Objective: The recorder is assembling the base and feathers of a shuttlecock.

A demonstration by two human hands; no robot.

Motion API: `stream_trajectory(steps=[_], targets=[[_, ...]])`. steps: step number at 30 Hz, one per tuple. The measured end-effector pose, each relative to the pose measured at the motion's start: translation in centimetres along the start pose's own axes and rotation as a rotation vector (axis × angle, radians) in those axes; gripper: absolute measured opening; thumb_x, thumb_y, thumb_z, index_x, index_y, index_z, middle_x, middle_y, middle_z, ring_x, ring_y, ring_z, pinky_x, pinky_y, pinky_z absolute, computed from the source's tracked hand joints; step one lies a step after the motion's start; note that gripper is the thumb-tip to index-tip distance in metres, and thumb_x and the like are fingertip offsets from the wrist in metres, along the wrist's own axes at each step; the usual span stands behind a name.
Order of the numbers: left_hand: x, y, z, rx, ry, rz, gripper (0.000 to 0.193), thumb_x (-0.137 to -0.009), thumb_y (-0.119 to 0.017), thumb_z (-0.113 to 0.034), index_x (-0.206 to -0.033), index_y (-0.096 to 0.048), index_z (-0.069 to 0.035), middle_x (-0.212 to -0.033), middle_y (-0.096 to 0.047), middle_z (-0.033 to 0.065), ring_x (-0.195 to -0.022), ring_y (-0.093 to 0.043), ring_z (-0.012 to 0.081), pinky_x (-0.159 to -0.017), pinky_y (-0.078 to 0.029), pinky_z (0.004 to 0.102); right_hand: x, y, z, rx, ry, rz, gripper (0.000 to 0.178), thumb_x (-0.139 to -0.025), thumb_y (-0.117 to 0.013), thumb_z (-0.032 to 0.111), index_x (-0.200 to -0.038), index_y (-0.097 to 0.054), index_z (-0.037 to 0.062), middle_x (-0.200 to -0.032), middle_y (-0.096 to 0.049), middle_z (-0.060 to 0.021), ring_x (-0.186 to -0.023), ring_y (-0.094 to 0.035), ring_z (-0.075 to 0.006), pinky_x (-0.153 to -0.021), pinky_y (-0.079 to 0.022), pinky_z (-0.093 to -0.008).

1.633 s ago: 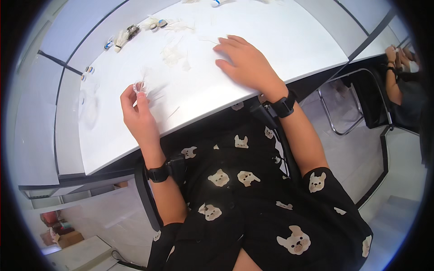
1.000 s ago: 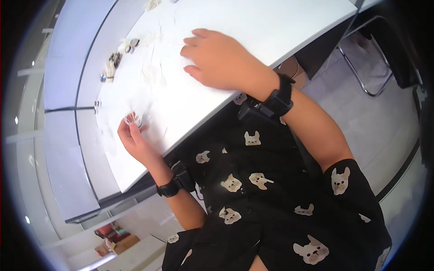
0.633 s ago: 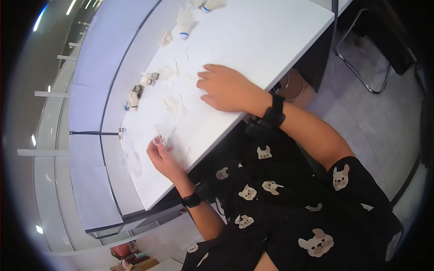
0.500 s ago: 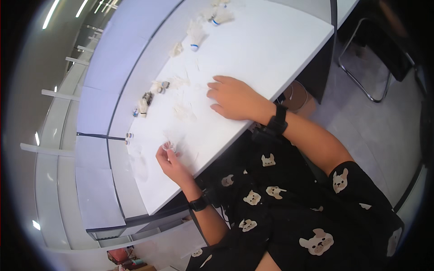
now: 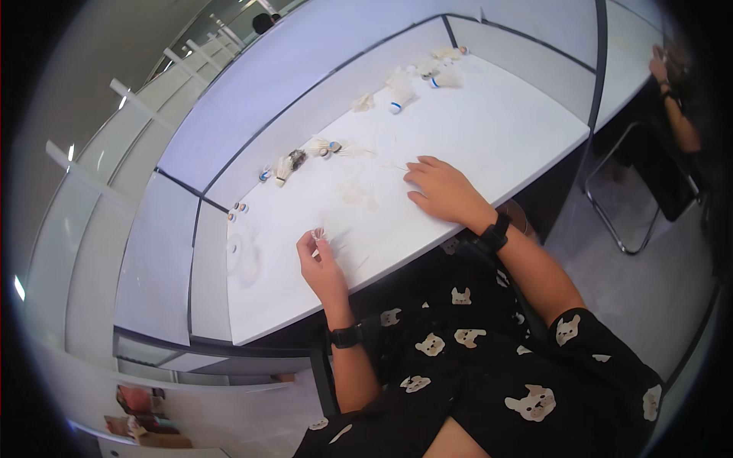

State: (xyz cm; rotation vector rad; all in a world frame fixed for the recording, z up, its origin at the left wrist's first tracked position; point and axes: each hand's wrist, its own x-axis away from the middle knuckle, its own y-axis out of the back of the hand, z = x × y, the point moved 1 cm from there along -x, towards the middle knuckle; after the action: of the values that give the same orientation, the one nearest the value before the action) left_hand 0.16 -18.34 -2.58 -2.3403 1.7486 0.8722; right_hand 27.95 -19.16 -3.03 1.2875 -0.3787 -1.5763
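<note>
My left hand (image 5: pixel 324 276) is closed over the near left part of the white desk (image 5: pixel 489 122). Between its fingertips is a small, whitish, ribbed piece of a shuttlecock (image 5: pixel 318 233); its exact shape is blurred. My right hand (image 5: pixel 450 192) lies palm down near the desk's front edge, fingers spread and holding nothing. Thin feather shafts (image 5: pixel 393 165) lie close to its fingertips. Loose pale feathers (image 5: pixel 357 192) are scattered between my hands. Along the back stand worn shuttlecocks, one with a blue band (image 5: pixel 398 98) and another beside a dark clump (image 5: pixel 282 169).
Small round corks (image 5: pixel 238 211) and a pale, see-through ring-like thing (image 5: pixel 246 258) sit at the desk's left end. Low partitions (image 5: pixel 252 149) border the back and sides. A metal-framed chair (image 5: pixel 637 248) stands to the right, near another person's arm (image 5: pixel 678 114).
The view has swung, so the desk appears turned and shifted right, and another person has come into view. My left hand still holds the piece; my right stays spread on the desk.
</note>
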Motion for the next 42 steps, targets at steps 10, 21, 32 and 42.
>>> stream_trajectory(steps=[10, 21, 32, 42], targets=[[0.5, 0.8, -0.7, 0.053, 0.017, 0.003, 0.03, -0.098, -0.055, -0.015, -0.121, -0.057, 0.002, -0.113, -0.067, 0.017, -0.096, -0.065, 0.0235, -0.081, -0.052, 0.0335, 0.2, 0.0, 1.0, -0.025, 0.026, 0.012, 0.031, -0.087, -0.066, 0.019, -0.114, -0.067, 0.0044, -0.132, -0.062, -0.0153, -0.129, -0.05, -0.037, -0.109, -0.041, -0.0418], [0.7, 1.0, -1.2, 0.063, -0.001, -0.077, 0.025, -0.094, -0.059, -0.015, -0.114, -0.059, -0.001, -0.102, -0.067, 0.017, -0.089, -0.064, 0.0304, -0.079, -0.051, 0.0371, 0.0, 0.2, 0.8, 0.012, 0.051, 0.065, 0.031, -0.087, -0.066, 0.016, -0.116, -0.066, 0.0055, -0.132, -0.062, -0.0151, -0.13, -0.05, -0.0358, -0.108, -0.041, -0.0418], [0.4, 1.5, -0.6, 0.1, -0.003, -0.103, 0.024, -0.091, -0.062, -0.016, -0.111, -0.059, -0.002, -0.097, -0.065, 0.0151, -0.086, -0.061, 0.0318, -0.077, -0.05, 0.0402, -0.5, 0.0, 1.1, 0.028, 0.038, 0.088, 0.029, -0.09, -0.063, 0.013, -0.118, -0.064, 0.0049, -0.133, -0.061, -0.0177, -0.129, -0.051, -0.0379, -0.108, -0.04, -0.0435], [0.6, 1.2, -0.7, 0.131, -0.032, -0.11, 0.027, -0.091, -0.062, -0.014, -0.115, -0.058, -0.001, -0.098, -0.066, 0.015, -0.084, -0.061, 0.0279, -0.076, -0.051, 0.0379, -0.3, 0.4, 1.3, 0.034, 0.032, 0.082, 0.03, -0.09, -0.063, 0.014, -0.119, -0.065, 0.0043, -0.133, -0.061, -0.0162, -0.13, -0.051, -0.0377, -0.109, -0.04, -0.0429]])
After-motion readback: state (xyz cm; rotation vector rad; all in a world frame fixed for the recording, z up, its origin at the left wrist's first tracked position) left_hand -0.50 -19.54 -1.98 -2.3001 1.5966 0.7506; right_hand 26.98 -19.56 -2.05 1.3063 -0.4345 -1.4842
